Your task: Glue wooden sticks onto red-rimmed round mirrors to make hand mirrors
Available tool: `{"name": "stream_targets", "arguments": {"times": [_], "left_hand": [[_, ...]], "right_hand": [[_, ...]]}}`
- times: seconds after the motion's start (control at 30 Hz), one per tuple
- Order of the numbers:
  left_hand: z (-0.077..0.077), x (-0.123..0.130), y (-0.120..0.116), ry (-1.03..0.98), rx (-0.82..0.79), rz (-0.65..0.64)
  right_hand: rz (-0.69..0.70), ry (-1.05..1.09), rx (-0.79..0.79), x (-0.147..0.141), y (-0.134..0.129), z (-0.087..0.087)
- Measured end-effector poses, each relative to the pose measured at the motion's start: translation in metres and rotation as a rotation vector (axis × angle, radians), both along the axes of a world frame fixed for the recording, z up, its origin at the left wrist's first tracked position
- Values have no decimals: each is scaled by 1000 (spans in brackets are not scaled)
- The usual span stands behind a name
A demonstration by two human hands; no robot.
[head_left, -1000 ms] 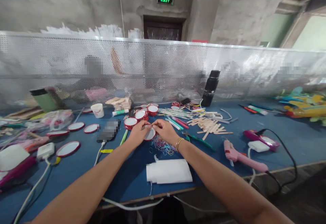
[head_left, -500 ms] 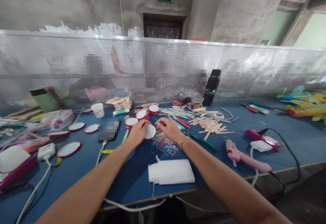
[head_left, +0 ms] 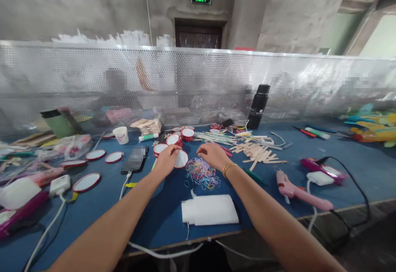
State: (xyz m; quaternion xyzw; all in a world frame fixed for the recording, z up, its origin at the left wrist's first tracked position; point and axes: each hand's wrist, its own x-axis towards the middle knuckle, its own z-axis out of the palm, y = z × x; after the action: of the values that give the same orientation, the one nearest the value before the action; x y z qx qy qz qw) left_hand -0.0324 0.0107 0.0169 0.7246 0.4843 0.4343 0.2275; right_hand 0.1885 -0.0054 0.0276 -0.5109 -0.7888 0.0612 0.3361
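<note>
My left hand (head_left: 167,160) is closed on the edge of a round white lid with a red rim (head_left: 181,159), its white face turned up toward me. To the right, apart from that lid, my right hand (head_left: 213,155) has its fingers curled together; whatever the fingertips pinch, if anything, is too small to make out. A heap of small coloured rubber bands (head_left: 202,174) lies just below my right hand. Behind my left hand are stacked red-rimmed lids (head_left: 173,139). A white cloth-like pack (head_left: 210,209) rests near the table's front edge.
Wooden sticks (head_left: 255,153) lie right of centre, with a pink glue gun (head_left: 289,189) and its cord farther right. A black flask (head_left: 259,106) stands by the perforated metal screen (head_left: 198,78). On the left are a phone (head_left: 135,159), a paper cup (head_left: 120,135) and loose lids (head_left: 86,182).
My right hand has moved a little right, away from the lid, widening the gap between my hands. My left hand still holds the lid, now tilted slightly differently.
</note>
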Motion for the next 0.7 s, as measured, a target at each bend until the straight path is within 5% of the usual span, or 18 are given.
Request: {"name": "stream_targets", "arguments": {"times": [0.43,0.7], "left_hand": [[-5,2,2,19,-17,-19],[-1,0,0,6,-56,-19]], "right_hand": [[-39,-64,-40,-13,19,-26],[-25,144,-107,-6,20,-21]]}}
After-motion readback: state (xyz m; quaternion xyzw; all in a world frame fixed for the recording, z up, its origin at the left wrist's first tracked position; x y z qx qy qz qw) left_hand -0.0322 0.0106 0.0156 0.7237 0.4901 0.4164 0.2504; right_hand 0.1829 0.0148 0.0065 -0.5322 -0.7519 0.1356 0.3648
